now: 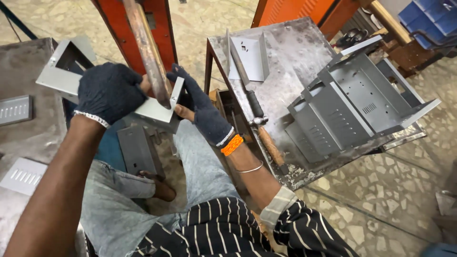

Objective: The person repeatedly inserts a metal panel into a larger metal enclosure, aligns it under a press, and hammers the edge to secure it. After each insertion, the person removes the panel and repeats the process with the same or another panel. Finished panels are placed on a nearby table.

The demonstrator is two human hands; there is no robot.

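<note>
I looked down and saw both hands in dark gloves. The left hand (110, 90) was curled into a fist and clamped on the grey metal bracket (159, 110). The left arm came up straight from the bottom corner, bare and stretched out. The right hand (202, 110) was bent at the wrist, with its fingers wrapped around the other end of the same bracket. The right arm was bent at the elbow, with a striped sleeve rolled up, an orange band and a thin bangle near the wrist. The two hands were close together, one on each side of the bracket, above the person's lap. A copper rod (148, 52) came down from above, and its tip sat against the bracket between the hands.

To the right stood a worn metal table (290, 52). A hammer (259, 121) lay on it, near the right wrist. A big grey metal box frame (352, 104) sat farther right, and a small folded plate (250, 57) lay behind the hammer.
</note>
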